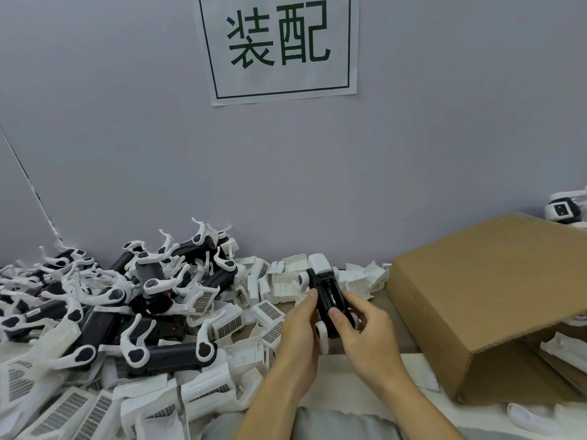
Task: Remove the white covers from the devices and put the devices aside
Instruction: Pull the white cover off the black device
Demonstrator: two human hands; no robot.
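A black device (328,298) with white round joints is held above the table in front of me, its far end capped by a white cover (319,264). My left hand (300,325) grips its left side with fingers curled round the body. My right hand (359,325) holds the right side, thumb pressed on the black top. A heap of black devices with white legs (127,300) lies at the left. Loose white covers (222,325) with grilles spread round it and along the wall (286,281).
A brown cardboard box (495,300) lies on its side at the right, its opening facing the lower right with white parts inside. Another device (565,211) stands behind the box. A paper sign (279,46) hangs on the grey wall.
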